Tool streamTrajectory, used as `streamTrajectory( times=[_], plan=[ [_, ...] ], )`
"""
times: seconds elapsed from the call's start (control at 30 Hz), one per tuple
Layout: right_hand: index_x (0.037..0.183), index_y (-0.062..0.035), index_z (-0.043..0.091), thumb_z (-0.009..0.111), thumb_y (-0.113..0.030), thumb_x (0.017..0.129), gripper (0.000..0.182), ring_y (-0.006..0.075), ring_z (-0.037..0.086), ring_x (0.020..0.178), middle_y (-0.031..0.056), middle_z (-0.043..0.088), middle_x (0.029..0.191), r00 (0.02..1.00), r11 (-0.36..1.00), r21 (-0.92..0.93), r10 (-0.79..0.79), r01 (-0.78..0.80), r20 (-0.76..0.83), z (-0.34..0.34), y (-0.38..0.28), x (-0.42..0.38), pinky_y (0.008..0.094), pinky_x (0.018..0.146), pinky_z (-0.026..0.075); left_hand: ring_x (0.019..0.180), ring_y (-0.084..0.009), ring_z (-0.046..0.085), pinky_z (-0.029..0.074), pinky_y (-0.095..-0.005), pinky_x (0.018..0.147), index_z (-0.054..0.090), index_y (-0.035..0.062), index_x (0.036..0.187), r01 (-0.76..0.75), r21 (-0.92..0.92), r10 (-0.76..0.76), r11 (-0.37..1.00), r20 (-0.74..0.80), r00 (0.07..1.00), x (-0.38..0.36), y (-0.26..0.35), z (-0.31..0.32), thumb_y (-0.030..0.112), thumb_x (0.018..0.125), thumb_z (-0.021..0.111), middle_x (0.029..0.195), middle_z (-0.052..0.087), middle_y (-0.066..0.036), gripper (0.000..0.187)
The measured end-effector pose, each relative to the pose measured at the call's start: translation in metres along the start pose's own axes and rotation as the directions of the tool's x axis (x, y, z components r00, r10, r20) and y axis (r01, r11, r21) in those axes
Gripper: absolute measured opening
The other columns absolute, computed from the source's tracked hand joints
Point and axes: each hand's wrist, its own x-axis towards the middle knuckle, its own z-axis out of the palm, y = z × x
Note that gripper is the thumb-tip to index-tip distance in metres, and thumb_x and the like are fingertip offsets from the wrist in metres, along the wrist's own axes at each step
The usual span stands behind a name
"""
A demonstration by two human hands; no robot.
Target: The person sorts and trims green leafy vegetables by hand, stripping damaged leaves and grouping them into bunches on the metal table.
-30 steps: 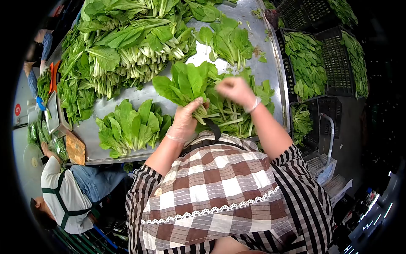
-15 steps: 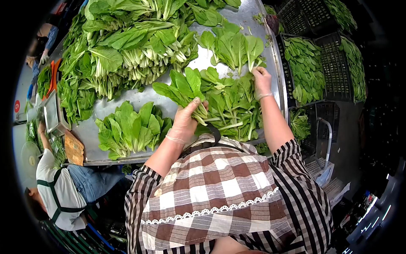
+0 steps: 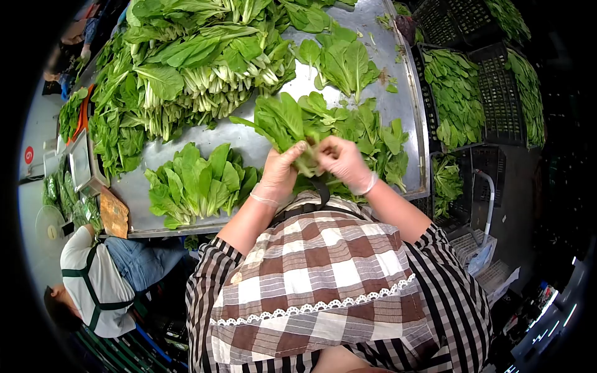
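A bunch of leafy greens [image 3: 280,121] is held by its stems in my left hand [image 3: 278,173], which wears a clear glove. Close beside the stems, my gloved right hand [image 3: 344,163] has its fingers drawn together, blurred by motion; what they hold is hidden. Loose greens [image 3: 373,137] lie behind and to the right of my hands. More leaves [image 3: 348,62] rest farther back on the metal table [image 3: 202,135]. A neat cluster of greens [image 3: 199,186] sits left of my left hand, near the front edge.
A large heap of greens [image 3: 205,74] covers the back left. Black crates with greens [image 3: 454,96] stand right of the table, near a white trolley handle [image 3: 491,199]. A scale [image 3: 81,163] and a person in a white top [image 3: 102,283] are at left.
My right hand has moved left and nearer my body, from the leaves at the right to the stems at my left hand. The view has shifted slightly.
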Motion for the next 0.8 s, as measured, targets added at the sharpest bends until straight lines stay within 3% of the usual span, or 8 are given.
streamTrajectory(
  times=[0.13, 0.23, 0.3, 0.43, 0.53, 0.63, 0.77, 0.8],
  plan=[
    [0.1, 0.0041, 0.06, 0.064, -0.001, 0.086, 0.016, 0.0153, 0.066, 0.061, 0.0092, 0.068, 0.077, 0.983, 0.97, 0.156, 0.184, -0.186, 0.024, 0.002, 0.014, 0.006, 0.0265, 0.055, 0.054, 0.078, -0.0201, 0.068, 0.056, -0.0335, 0.073, 0.062, -0.0012, 0.109, -0.021, -0.011, 0.02, 1.0, -0.102, 0.995, -0.008, 0.006, 0.011, 0.008, 0.085, 0.071, 0.091, 0.07, -0.009, 0.027],
    [0.106, 0.0058, 0.061, 0.066, -0.005, 0.084, 0.024, 0.0149, 0.067, 0.062, 0.0111, 0.068, 0.073, 0.942, 0.944, -0.242, 0.273, -0.223, 0.198, -0.018, 0.009, 0.01, 0.0258, 0.057, 0.054, 0.079, -0.0214, 0.068, 0.056, -0.0346, 0.072, 0.062, -0.0027, 0.107, -0.081, -0.057, 0.072, 0.995, -0.147, 0.987, -0.007, 0.01, 0.01, 0.005, 0.084, 0.071, 0.091, 0.069, -0.011, 0.026],
    [0.101, 0.0039, 0.069, 0.07, -0.013, 0.083, 0.025, 0.0133, 0.067, 0.059, 0.0108, 0.071, 0.074, 0.9, 0.729, -0.682, 0.334, -0.058, 0.28, -0.022, -0.033, 0.006, 0.0265, 0.055, 0.054, 0.08, -0.022, 0.068, 0.057, -0.0347, 0.072, 0.061, -0.0033, 0.107, -0.115, -0.1, 0.096, 0.988, -0.177, 0.979, -0.008, 0.013, 0.009, 0.004, 0.084, 0.071, 0.091, 0.069, -0.011, 0.027],
    [0.088, -0.0039, 0.069, 0.077, -0.032, 0.077, 0.031, 0.0217, 0.07, 0.078, 0.0122, 0.073, 0.087, 0.957, 0.716, -0.696, -0.156, -0.062, -0.245, -0.078, -0.026, 0.054, 0.0374, 0.072, 0.056, 0.08, -0.0222, 0.068, 0.057, -0.0347, 0.072, 0.06, -0.0049, 0.11, -0.091, -0.127, 0.072, 0.988, -0.148, 0.986, 0.0, 0.0, -0.004, 0.004, 0.084, 0.071, 0.092, 0.068, -0.012, 0.03],
    [0.083, -0.0038, 0.067, 0.078, -0.035, 0.074, 0.035, 0.0308, 0.069, 0.082, 0.0158, 0.072, 0.089, 0.837, 0.391, -0.861, -0.307, -0.324, -0.454, -0.106, -0.02, 0.085, 0.0408, 0.076, 0.054, 0.08, -0.0222, 0.068, 0.057, -0.0347, 0.073, 0.059, -0.0048, 0.111, -0.085, -0.104, 0.069, 0.991, -0.148, 0.987, 0.0, 0.001, 0.002, 0.004, 0.084, 0.071, 0.094, 0.068, -0.012, 0.031],
    [0.086, -0.0031, 0.067, 0.078, -0.033, 0.074, 0.034, 0.0376, 0.067, 0.085, 0.019, 0.07, 0.089, 0.825, 0.514, -0.823, -0.337, -0.243, -0.454, -0.134, 0.011, 0.106, 0.0419, 0.078, 0.053, 0.081, -0.0222, 0.068, 0.057, -0.0346, 0.073, 0.057, -0.0044, 0.113, -0.048, -0.093, 0.035, 0.994, -0.14, 0.99, 0.0, 0.005, -0.001, 0.004, 0.084, 0.069, 0.093, 0.068, -0.011, 0.032],
    [0.089, 0.0002, 0.068, 0.078, -0.026, 0.074, 0.032, 0.0259, 0.067, 0.079, 0.0112, 0.072, 0.086, 0.8, 0.768, -0.615, -0.251, -0.179, -0.545, -0.156, 0.011, 0.102, 0.035, 0.075, 0.053, 0.084, -0.0225, 0.068, 0.057, -0.0357, 0.077, 0.057, -0.0036, 0.116, -0.106, -0.105, 0.09, 0.989, -0.146, 0.985, 0.002, 0.008, 0.0, 0.005, 0.085, 0.069, 0.099, 0.068, -0.012, 0.034],
    [0.088, -0.0012, 0.067, 0.077, -0.02, 0.078, 0.024, 0.0173, 0.065, 0.076, 0.0053, 0.07, 0.084, 0.793, 0.915, -0.401, -0.207, -0.052, -0.573, -0.157, 0.013, 0.1, 0.0305, 0.071, 0.051, 0.085, -0.0227, 0.067, 0.056, -0.0366, 0.08, 0.057, -0.0036, 0.115, -0.108, -0.117, 0.092, 0.987, -0.137, 0.986, 0.005, 0.006, -0.003, 0.008, 0.085, 0.07, 0.101, 0.067, -0.012, 0.034]
  ],
)
